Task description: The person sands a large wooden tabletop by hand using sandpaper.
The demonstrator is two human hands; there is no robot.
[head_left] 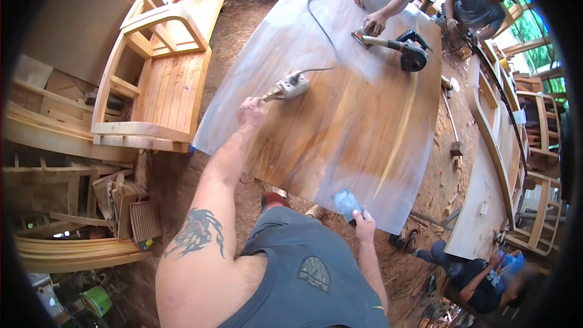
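In front of me lies a large wooden panel [340, 127] with brown grain, covered in pale dust along its edges. My left hand [251, 113], arm stretched forward, is closed around the near end of a dusty, corded power tool [293, 86]; its exact kind is unclear. The tool rests on the panel's left part. At the near edge, my right hand [364, 226] grips a flat light-blue piece [346, 201] by what looks like a dark end. That piece lies over the panel's surface. Whether it is a pad or a scraper cannot be made out.
Across the panel a co-worker's hand [375, 23] holds a sander beside an orange-and-black blower [413, 54]. Another person [480, 9] stands far right; one more [492, 279] sits lower right. A wooden bench frame [167, 85] stands left. A black cord [311, 9] crosses the panel.
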